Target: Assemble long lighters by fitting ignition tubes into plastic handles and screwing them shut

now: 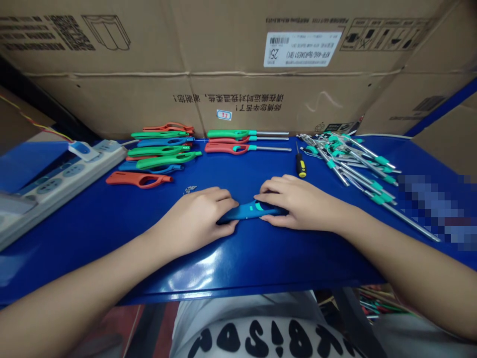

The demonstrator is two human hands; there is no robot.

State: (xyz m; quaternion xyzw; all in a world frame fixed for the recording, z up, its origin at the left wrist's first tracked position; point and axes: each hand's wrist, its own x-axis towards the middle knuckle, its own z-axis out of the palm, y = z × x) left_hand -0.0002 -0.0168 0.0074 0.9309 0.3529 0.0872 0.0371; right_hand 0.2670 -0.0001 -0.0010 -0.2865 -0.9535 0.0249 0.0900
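A blue lighter handle [246, 211] with a teal trigger piece lies level between my two hands, just above or on the blue table. My left hand [203, 214] is closed round its left end, thumb on the near side. The right end is gripped by my right hand [294, 201], with fingers on the far side and thumb on the near side. Both ends are partly hidden by the fingers. Beyond my left hand lie several small screws [190, 189]. A black and yellow screwdriver [300, 164] rests beyond my right hand.
Empty coloured lighter shells [160, 150] lie at the back left. Lighters with metal tubes [248, 147] sit at the back middle. Loose tubes with teal parts [357, 159] are heaped at right. A power strip [70, 171] stands left; a cardboard wall [141, 99] closes the back.
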